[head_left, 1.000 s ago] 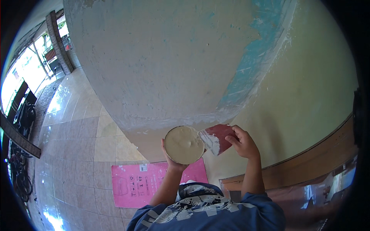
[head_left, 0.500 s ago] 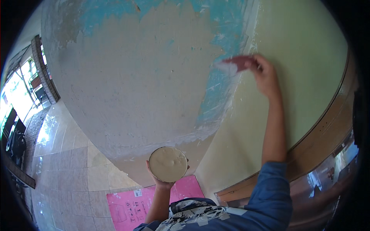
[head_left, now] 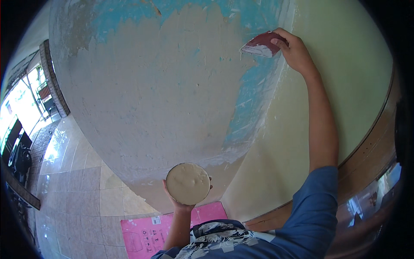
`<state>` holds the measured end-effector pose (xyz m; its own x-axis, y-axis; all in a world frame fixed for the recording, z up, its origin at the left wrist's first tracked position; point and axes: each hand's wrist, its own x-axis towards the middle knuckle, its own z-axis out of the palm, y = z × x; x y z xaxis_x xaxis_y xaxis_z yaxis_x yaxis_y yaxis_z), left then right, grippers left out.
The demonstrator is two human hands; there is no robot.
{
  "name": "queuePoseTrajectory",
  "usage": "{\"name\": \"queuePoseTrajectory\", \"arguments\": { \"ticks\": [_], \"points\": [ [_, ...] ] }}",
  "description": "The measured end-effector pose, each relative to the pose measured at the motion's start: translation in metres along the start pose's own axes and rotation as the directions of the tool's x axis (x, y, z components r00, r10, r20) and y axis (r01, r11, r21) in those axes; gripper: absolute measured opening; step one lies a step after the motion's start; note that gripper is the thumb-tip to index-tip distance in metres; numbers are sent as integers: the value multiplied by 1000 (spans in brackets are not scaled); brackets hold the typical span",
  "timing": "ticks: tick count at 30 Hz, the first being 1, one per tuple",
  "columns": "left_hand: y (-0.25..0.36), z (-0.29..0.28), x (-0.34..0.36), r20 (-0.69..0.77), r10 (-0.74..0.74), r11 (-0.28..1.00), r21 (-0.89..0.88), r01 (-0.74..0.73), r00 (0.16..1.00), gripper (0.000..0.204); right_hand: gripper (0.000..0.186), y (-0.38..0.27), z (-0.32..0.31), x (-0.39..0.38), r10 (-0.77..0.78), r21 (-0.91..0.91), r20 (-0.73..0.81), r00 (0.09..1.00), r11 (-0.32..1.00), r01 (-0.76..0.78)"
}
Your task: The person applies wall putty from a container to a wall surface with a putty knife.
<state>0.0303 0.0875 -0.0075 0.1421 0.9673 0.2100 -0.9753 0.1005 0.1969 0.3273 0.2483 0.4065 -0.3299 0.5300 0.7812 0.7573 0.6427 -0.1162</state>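
My left hand (head_left: 183,205) is wrapped round a round tub of beige putty (head_left: 188,183), held level in front of my body with its smooth, slightly lumpy surface facing up. Higher up, at the corner of the wall, my right hand (head_left: 294,49) grips a dark red putty scraper (head_left: 265,42). White putty coats the scraper's lower part, and its edge is at the wall's surface. The wall (head_left: 164,99) is mostly spread with greyish-beige filler, while a turquoise painted strip (head_left: 250,99) shows along the top and right. Whether the scraper presses on the wall, I cannot tell.
A pale green wall (head_left: 340,73) adjoins at the right, with a brown wooden frame (head_left: 366,142) beyond. Below lies a pink cardboard sheet (head_left: 146,233) on floor tiles (head_left: 86,190). At far left, a dark motorcycle (head_left: 19,151) stands by a bright opening.
My right hand has moved upward with the scraper, which now shows more of its putty-coated face. The left hand and tub have stayed nearly in place.
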Motion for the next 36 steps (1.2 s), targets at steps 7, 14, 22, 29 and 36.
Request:
{"name": "queuePoseTrajectory", "arguments": {
  "ticks": [7,14,22,29,36],
  "points": [
    [3,-10,1,0,41,998,-48,-41,999,98,20,17,2,-13,-59,47,-84,995,997,63],
    [3,-12,-1,29,20,1000,-12,-20,999,98,23,6,-9,0,-60,73,-171,983,995,73],
    [4,-16,-4,15,28,999,28,-29,999,100,20,-2,9,-12,-74,-5,-37,997,997,74],
    [3,-8,-15,-30,17,999,-49,-19,999,99,19,2,1,-16,-115,37,-121,986,992,120],
    [0,0,-18,-14,-2,999,-35,2,1000,99,16,3,12,-1,-205,-97,-129,970,976,193]
  ]
}}
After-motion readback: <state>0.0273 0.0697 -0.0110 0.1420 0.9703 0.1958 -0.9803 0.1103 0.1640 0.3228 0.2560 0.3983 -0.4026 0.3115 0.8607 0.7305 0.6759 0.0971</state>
